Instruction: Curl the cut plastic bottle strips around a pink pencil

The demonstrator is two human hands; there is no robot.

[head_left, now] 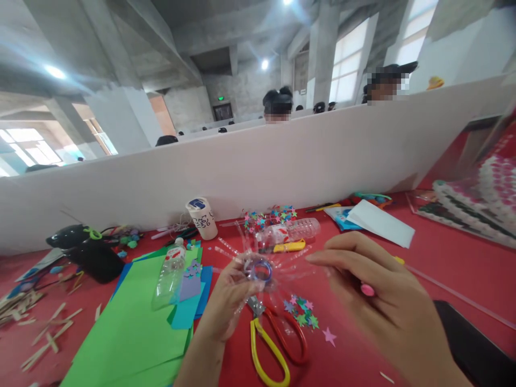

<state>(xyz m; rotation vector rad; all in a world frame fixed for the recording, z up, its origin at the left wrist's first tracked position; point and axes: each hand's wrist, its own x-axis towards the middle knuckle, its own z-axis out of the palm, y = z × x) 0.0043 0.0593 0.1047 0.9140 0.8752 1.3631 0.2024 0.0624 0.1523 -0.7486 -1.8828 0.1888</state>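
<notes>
My left hand (234, 293) is closed around the neck of a clear plastic bottle top cut into splayed strips (288, 269), with a purple ring (262, 271) at its mouth facing me. To its right hovers my right hand (374, 290), fingers bent and pinched together near the strip ends. A small pink end (367, 290) shows among the right fingers; its kind is unclear. Below the left hand lie scissors (269, 344) with one yellow and one red handle. Star sequins (301, 312) are scattered beside them, and a larger pink star (329, 337) lies apart.
Left are green paper sheets (129, 322), a clear bottle (169, 274), a black bottle (94, 255) and wooden sticks (50, 338). Behind my hands stand a paper cup (202, 219), another bottle (302, 231) and a yellow cutter (289, 246). A white partition (242, 166) borders the red table; people sit beyond.
</notes>
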